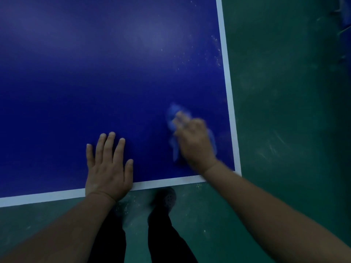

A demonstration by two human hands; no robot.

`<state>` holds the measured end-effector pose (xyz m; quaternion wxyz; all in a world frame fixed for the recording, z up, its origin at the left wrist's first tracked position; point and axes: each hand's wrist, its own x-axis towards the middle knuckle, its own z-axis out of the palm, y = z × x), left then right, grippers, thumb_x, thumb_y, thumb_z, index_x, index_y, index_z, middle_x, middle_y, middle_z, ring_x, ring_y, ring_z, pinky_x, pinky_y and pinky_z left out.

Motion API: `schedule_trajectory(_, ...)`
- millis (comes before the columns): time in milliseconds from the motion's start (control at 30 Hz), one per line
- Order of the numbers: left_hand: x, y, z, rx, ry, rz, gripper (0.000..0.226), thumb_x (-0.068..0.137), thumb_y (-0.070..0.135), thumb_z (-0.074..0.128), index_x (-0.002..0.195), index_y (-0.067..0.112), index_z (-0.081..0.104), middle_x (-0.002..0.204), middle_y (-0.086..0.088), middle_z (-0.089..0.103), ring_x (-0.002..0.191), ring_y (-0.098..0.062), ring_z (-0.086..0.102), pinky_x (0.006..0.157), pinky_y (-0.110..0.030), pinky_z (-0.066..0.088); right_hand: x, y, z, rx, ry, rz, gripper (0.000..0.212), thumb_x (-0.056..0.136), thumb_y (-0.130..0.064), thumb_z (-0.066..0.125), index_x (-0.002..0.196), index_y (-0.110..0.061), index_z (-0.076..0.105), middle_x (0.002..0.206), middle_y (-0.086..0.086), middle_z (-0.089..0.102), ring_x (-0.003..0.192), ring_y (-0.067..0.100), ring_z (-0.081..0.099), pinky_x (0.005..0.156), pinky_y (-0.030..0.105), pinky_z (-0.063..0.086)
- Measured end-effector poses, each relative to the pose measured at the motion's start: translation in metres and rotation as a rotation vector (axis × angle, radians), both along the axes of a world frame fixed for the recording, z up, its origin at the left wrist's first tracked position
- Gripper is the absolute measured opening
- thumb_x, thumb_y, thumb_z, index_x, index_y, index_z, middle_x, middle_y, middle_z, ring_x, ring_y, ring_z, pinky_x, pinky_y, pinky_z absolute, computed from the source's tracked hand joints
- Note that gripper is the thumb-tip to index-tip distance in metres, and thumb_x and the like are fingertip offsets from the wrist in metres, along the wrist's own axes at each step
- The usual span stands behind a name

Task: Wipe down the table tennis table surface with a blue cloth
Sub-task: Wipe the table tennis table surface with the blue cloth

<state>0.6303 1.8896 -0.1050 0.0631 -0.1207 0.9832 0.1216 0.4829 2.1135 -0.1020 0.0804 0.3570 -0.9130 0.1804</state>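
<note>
We look down on the near right corner of the blue desk (95, 73), edged by a white line (227, 82) along its right and near sides; our left hand (108, 168) lies flat on the surface just inside the near edge, fingers straight and slightly spread, palm down, holding nothing; our right hand (193, 143) sits closer to the right edge, blurred, its fingers curled over the blue cloth (173, 118), which it presses against the desk; the cloth shows bunched ahead of the fingers and trails out on both sides of the hand; pale specks (216, 59) dot the surface farther away near the right line; below the near edge we see a green floor (284, 130), dark trouser legs (167, 240) and one dark shoe (167, 196).
</note>
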Motion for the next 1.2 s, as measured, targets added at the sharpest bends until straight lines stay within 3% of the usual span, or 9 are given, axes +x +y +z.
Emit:
schedule_trajectory(100, 0.000, 0.000, 0.000, 0.002, 0.000, 0.004, 0.066, 0.096, 0.043, 0.030, 0.148, 0.005, 0.039, 0.160, -0.019, 0.026, 0.152, -0.034, 0.013, 0.122, -0.058, 0.002, 0.018, 0.016, -0.011, 0.178, -0.005, 0.206, 0.030, 0.098, -0.013, 0.054, 0.122, -0.005, 0.068, 0.140, 0.016, 0.058, 0.118, 0.031, 0.057, 0.097, 0.043, 0.039)
schedule_trajectory(300, 0.000, 0.000, 0.001, 0.001, 0.010, 0.002, 0.066, 0.097, 0.044, 0.028, 0.148, 0.005, 0.039, 0.160, -0.019, 0.026, 0.152, -0.035, 0.014, 0.122, -0.060, 0.004, -0.124, 0.056, -0.005, 0.222, 0.083, -0.207, 0.036, 0.101, -0.019, 0.046, 0.127, -0.002, 0.065, 0.141, 0.017, 0.058, 0.118, 0.031, 0.051, 0.093, 0.043, 0.042)
schedule_trajectory(400, -0.001, 0.000, 0.001, -0.004, 0.011, 0.006, 0.066, 0.097, 0.044, 0.028, 0.149, 0.005, 0.039, 0.161, -0.019, 0.025, 0.152, -0.035, 0.014, 0.122, -0.061, 0.005, -0.130, 0.044, 0.001, 0.197, 0.042, -0.345, 0.039, 0.104, -0.022, 0.044, 0.133, -0.003, 0.062, 0.144, 0.015, 0.055, 0.111, 0.034, 0.049, 0.094, 0.043, 0.041)
schedule_trajectory(567, 0.000, 0.001, 0.001, 0.002, 0.024, 0.018, 0.066, 0.096, 0.044, 0.028, 0.148, 0.004, 0.040, 0.160, -0.019, 0.026, 0.152, -0.035, 0.015, 0.122, -0.061, 0.004, 0.028, 0.073, -0.002, 0.229, -0.027, -0.006, 0.036, 0.100, -0.021, 0.049, 0.131, -0.009, 0.063, 0.145, 0.011, 0.055, 0.117, 0.028, 0.046, 0.094, 0.043, 0.036)
schedule_trajectory(667, 0.000, 0.000, 0.000, 0.007, 0.008, 0.011, 0.067, 0.096, 0.044, 0.027, 0.148, 0.004, 0.039, 0.161, -0.018, 0.024, 0.153, -0.034, 0.012, 0.122, -0.059, 0.002, 0.014, 0.088, -0.006, 0.238, -0.025, 0.077, 0.037, 0.105, -0.027, 0.044, 0.135, -0.012, 0.061, 0.146, 0.009, 0.054, 0.118, 0.031, 0.055, 0.094, 0.044, 0.041)
schedule_trajectory(767, -0.001, 0.000, 0.000, 0.000, 0.005, 0.016, 0.067, 0.096, 0.045, 0.027, 0.149, 0.005, 0.038, 0.161, -0.018, 0.023, 0.153, -0.033, 0.011, 0.123, -0.058, 0.001, -0.075, 0.071, -0.010, 0.213, 0.055, -0.111, 0.035, 0.098, -0.018, 0.052, 0.127, -0.004, 0.066, 0.137, 0.018, 0.060, 0.113, 0.034, 0.052, 0.094, 0.041, 0.036)
schedule_trajectory(900, 0.000, 0.000, -0.001, -0.011, 0.014, 0.010, 0.066, 0.096, 0.044, 0.028, 0.149, 0.006, 0.038, 0.161, -0.018, 0.024, 0.153, -0.033, 0.011, 0.123, -0.059, 0.002, -0.142, 0.050, -0.005, 0.208, -0.030, -0.407, 0.046, 0.105, -0.035, 0.038, 0.142, -0.014, 0.055, 0.151, 0.006, 0.048, 0.117, 0.036, 0.048, 0.098, 0.040, 0.037)
schedule_trajectory(1000, -0.001, 0.000, 0.000, 0.000, 0.008, 0.010, 0.066, 0.096, 0.045, 0.027, 0.149, 0.006, 0.037, 0.161, -0.017, 0.022, 0.153, -0.032, 0.009, 0.123, -0.057, 0.000, -0.118, 0.060, -0.010, 0.212, -0.048, -0.471, 0.048, 0.106, -0.035, 0.036, 0.143, -0.011, 0.053, 0.151, 0.011, 0.047, 0.118, 0.035, 0.047, 0.101, 0.038, 0.032)
schedule_trajectory(1200, -0.001, -0.001, -0.003, 0.023, 0.018, 0.018, 0.067, 0.097, 0.047, 0.025, 0.150, 0.006, 0.037, 0.162, -0.017, 0.021, 0.153, -0.032, 0.007, 0.122, -0.058, -0.002, 0.035, 0.118, -0.013, 0.206, -0.067, -0.377, 0.044, 0.104, -0.032, 0.043, 0.136, -0.008, 0.061, 0.144, 0.015, 0.053, 0.109, 0.033, 0.044, 0.093, 0.042, 0.038)
